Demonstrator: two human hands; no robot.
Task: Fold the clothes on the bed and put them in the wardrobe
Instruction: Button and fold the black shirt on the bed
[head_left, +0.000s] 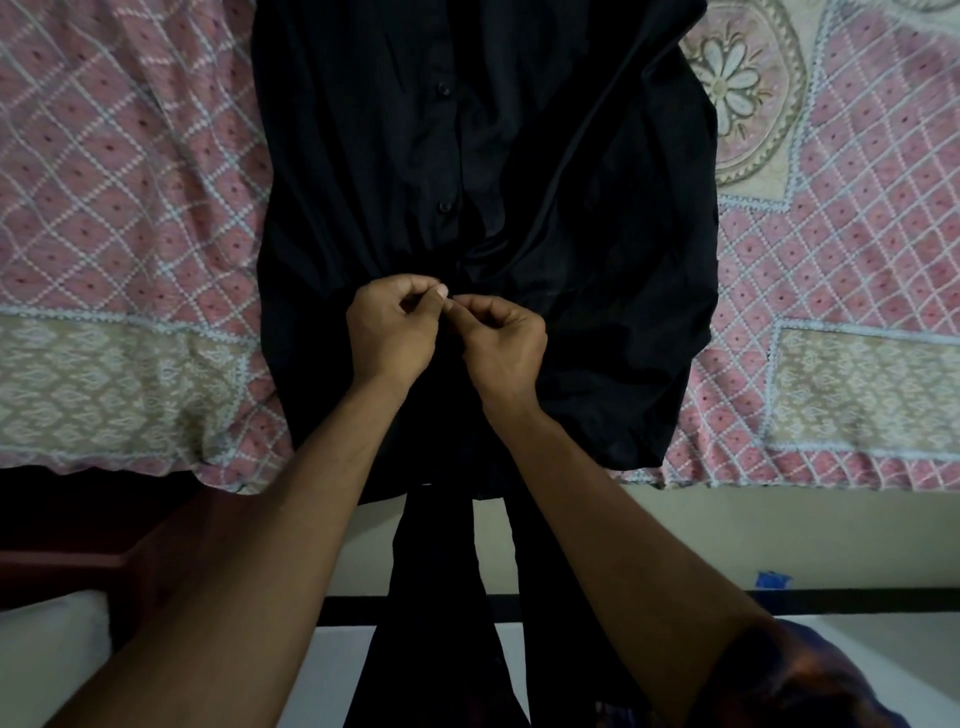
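A black button-up shirt (519, 156) lies spread front-up on the bed, its hem end hanging over the near edge. Two black buttons show along its placket above my hands. My left hand (392, 327) and my right hand (501, 345) meet at the placket low on the shirt, thumbs and fingers pinching the fabric there. What sits between the fingertips is too dark to tell.
The bed carries a pink bedspread (130, 182) with white lattice stitching and a floral medallion (737, 78) at the upper right. The bed's near edge runs just below my wrists. Pale floor (675, 530) and a small blue scrap (771, 579) lie below.
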